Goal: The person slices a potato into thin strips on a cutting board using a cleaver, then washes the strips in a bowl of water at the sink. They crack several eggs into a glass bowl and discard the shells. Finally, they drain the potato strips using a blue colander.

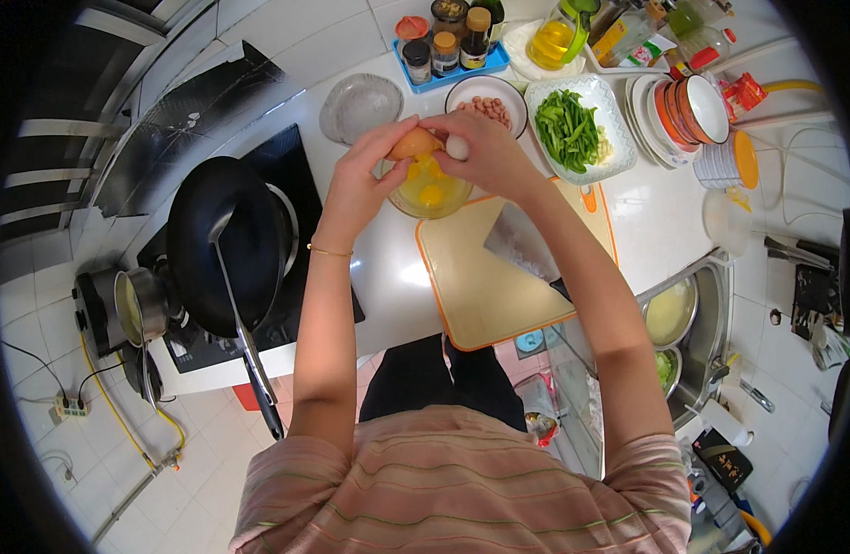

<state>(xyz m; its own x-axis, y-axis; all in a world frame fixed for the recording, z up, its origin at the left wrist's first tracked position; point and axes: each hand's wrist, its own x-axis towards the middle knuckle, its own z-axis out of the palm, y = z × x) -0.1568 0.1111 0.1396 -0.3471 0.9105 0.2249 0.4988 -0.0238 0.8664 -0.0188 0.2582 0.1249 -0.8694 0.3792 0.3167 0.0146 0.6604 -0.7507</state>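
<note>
Over a clear bowl of raw eggs (432,197), both my hands hold a brown egg that is cracked open. My left hand (366,170) grips the larger shell part (412,144), while my right hand (491,149) has a pale, whitish shell piece (457,147) at its fingers. Yellow egg shows just under the shell, above several yolks in the bowl. Behind my right hand stands a rimmed bowl of pinkish pieces (513,104). A square dish (629,156) beside it bears sliced green peppers (567,131) and chopped garlic. A grey, irregular tray (361,107) lies behind my left hand.
A cleaver (518,239) lies on the cutting board (459,305). A black wok (224,277) with a metal ladle (241,322) stands on the cooktop at left. A blue tray (425,86) of seasoning jars, an oil jug (555,41) and stacked bowls (705,118) stand behind; the sink (705,332) is at right.
</note>
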